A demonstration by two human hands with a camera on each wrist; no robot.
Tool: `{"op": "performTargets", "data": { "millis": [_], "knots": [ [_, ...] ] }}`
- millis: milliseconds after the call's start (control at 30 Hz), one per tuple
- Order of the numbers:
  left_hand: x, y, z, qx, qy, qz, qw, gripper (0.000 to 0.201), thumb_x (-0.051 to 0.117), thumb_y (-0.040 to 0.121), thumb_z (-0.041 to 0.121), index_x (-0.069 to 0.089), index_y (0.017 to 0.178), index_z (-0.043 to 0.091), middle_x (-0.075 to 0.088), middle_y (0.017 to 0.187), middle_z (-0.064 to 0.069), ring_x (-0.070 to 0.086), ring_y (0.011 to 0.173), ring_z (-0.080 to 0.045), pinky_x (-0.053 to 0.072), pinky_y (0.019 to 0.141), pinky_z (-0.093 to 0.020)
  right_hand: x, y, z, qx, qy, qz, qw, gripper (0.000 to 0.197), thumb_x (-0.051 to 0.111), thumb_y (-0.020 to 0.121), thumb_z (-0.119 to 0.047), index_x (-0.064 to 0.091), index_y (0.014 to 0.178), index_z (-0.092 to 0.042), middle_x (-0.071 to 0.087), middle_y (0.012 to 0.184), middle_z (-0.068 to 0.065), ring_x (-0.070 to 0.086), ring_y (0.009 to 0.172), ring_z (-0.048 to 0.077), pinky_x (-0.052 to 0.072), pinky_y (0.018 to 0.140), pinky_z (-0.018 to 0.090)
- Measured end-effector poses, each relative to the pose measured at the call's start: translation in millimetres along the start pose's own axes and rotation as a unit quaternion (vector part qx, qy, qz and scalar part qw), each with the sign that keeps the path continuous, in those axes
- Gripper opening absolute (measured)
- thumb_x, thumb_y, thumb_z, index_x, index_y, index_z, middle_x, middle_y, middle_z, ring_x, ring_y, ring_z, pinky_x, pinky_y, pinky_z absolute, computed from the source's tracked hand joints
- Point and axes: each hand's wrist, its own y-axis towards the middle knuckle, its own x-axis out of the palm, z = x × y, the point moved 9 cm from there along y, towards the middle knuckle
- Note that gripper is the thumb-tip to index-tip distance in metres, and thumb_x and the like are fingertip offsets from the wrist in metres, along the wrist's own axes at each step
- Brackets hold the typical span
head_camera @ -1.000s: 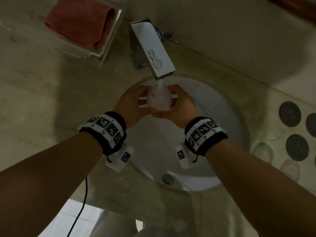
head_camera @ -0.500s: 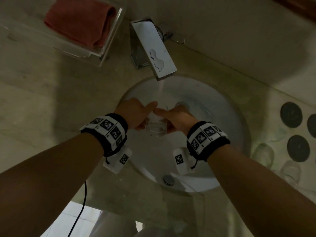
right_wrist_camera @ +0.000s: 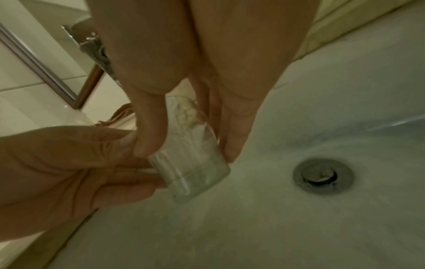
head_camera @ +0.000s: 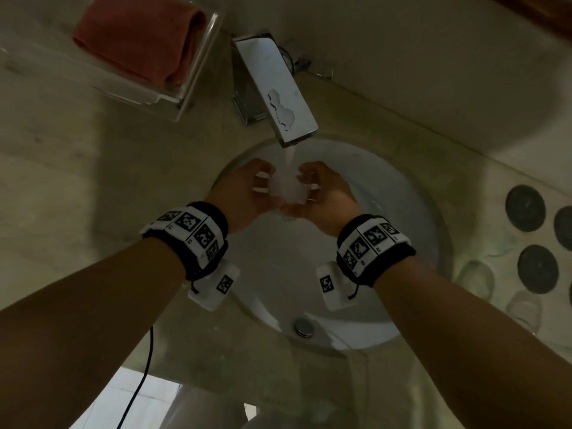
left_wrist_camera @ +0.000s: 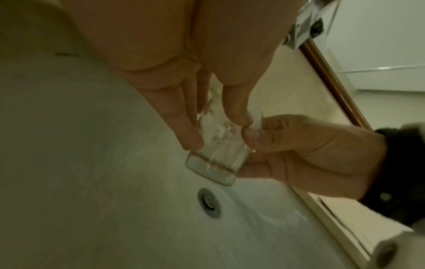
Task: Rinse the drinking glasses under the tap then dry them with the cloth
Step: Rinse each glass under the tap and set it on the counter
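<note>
A small clear drinking glass (head_camera: pixel 289 188) (left_wrist_camera: pixel 215 151) (right_wrist_camera: pixel 195 156) sits under the running stream from the chrome tap (head_camera: pixel 274 91), filling with frothy water. My left hand (head_camera: pixel 247 190) (left_wrist_camera: pixel 202 116) holds it from the left with thumb and fingers round its wall. My right hand (head_camera: pixel 322 190) (right_wrist_camera: pixel 186 142) grips it from the right the same way. Both hold it above the white basin (head_camera: pixel 402 196). A folded red cloth (head_camera: pixel 139 38) lies in a clear tray at the far left.
Two more clear glasses (head_camera: pixel 473 278) (head_camera: pixel 526 311) stand on the counter right of the basin, beside dark round coasters (head_camera: pixel 524 209). The drain (head_camera: pixel 304 327) (right_wrist_camera: pixel 322 175) is at the basin's near side. A black cable (head_camera: pixel 139 382) hangs below the counter edge.
Half a second ago both hands held the glass low in the basin, off the stream. They have raised it back up under the tap, and water pours into it again.
</note>
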Motion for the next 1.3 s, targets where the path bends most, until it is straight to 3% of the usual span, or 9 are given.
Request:
{"op": "performTargets", "data": {
  "millis": [233,400,533,700,767,833,967,1067,1300],
  "knots": [
    [-3.3,-3.2,10.1,0.011,-0.069,0.024,0.997,0.043,0.07,0.085,-0.006,0.051,0.118,0.013,0.06,0.114,-0.007,0.064,0.105,-0.029,0.06,0.085,-0.043,0.3,0.3,-6.6,-0.05,-0.001,0.038,0.998,0.08,0.096,0.057,-0.022,0.05,0.123,-0.031,0.061,0.119,-0.01,0.067,0.105,0.018,0.062,0.083,0.047],
    [-4.2,-2.4,9.4,0.01,-0.07,0.027,0.997,0.046,0.073,0.082,-0.006,0.052,0.118,0.014,0.059,0.117,-0.009,0.062,0.109,-0.033,0.056,0.091,-0.056,-3.7,0.0,-9.4,-0.067,-0.005,0.047,0.997,0.082,0.096,0.06,-0.014,0.05,0.127,-0.025,0.06,0.115,-0.012,0.065,0.104,0.016,0.06,0.084,0.033],
    [-3.8,-1.8,10.1,0.023,-0.053,0.031,0.998,0.049,0.075,0.08,-0.006,0.051,0.117,0.016,0.059,0.117,-0.008,0.063,0.107,-0.033,0.059,0.086,-0.047,-5.2,-1.8,-10.5,-0.068,0.0,0.047,0.997,0.083,0.096,0.059,-0.014,0.05,0.127,-0.025,0.058,0.104,-0.019,0.066,0.101,0.018,0.062,0.084,0.039],
    [-5.7,-3.7,12.6,0.055,0.05,0.039,0.997,0.059,0.083,0.075,0.002,0.049,0.12,0.02,0.058,0.108,0.008,0.064,0.093,-0.011,0.059,0.079,-0.025,-2.2,-0.9,-7.0,-0.066,-0.004,0.036,0.997,0.081,0.096,0.061,-0.02,0.051,0.128,-0.026,0.06,0.111,-0.015,0.067,0.101,0.013,0.062,0.084,0.036],
    [-5.7,-3.1,11.8,0.054,0.082,0.039,0.994,0.053,0.081,0.081,0.014,0.053,0.125,0.019,0.06,0.106,0.011,0.064,0.091,-0.004,0.057,0.079,-0.021,-2.0,-0.1,-1.8,-0.046,0.009,0.025,0.999,0.077,0.095,0.065,-0.026,0.053,0.13,-0.024,0.063,0.116,-0.011,0.068,0.101,0.012,0.062,0.085,0.037],
    [-7.8,-1.4,6.8,0.032,0.121,0.04,0.991,0.045,0.075,0.086,0.033,0.061,0.124,0.015,0.068,0.103,0.004,0.069,0.09,-0.014,0.06,0.083,-0.034,2.3,2.4,6.9,-0.015,-0.009,0.003,1.0,0.074,0.089,0.07,-0.041,0.054,0.132,-0.021,0.065,0.122,-0.006,0.068,0.104,0.013,0.06,0.089,0.039],
    [-7.4,-0.9,0.8,0.001,0.22,0.024,0.975,0.061,0.051,0.094,0.057,0.074,0.087,0.001,0.075,0.076,-0.013,0.073,0.075,-0.028,0.059,0.085,-0.044,15.1,-1.2,25.1,0.057,-0.015,-0.049,0.997,0.098,0.069,0.054,-0.088,0.067,0.121,-0.016,0.075,0.11,0.001,0.074,0.094,0.019,0.06,0.088,0.047],
    [-6.5,-0.1,-8.1,-0.031,0.254,0.012,0.967,0.077,0.043,0.095,0.064,0.074,0.071,-0.002,0.074,0.068,-0.011,0.073,0.07,-0.027,0.059,0.085,-0.042,21.0,-7.1,25.1,0.082,0.022,-0.073,0.994,0.076,0.069,0.07,-0.075,0.074,0.096,-0.004,0.078,0.089,0.013,0.076,0.083,0.028,0.061,0.085,0.049],
    [-2.5,0.8,-19.0,-0.081,0.238,0.012,0.968,0.081,0.042,0.094,0.067,0.075,0.087,-0.006,0.075,0.072,-0.014,0.074,0.07,-0.029,0.061,0.081,-0.04,18.4,-10.7,28.9,0.136,0.023,-0.064,0.988,0.068,0.068,0.081,-0.064,0.072,0.093,0.003,0.078,0.085,0.015,0.076,0.078,0.029,0.063,0.081,0.045]
  ]
}}
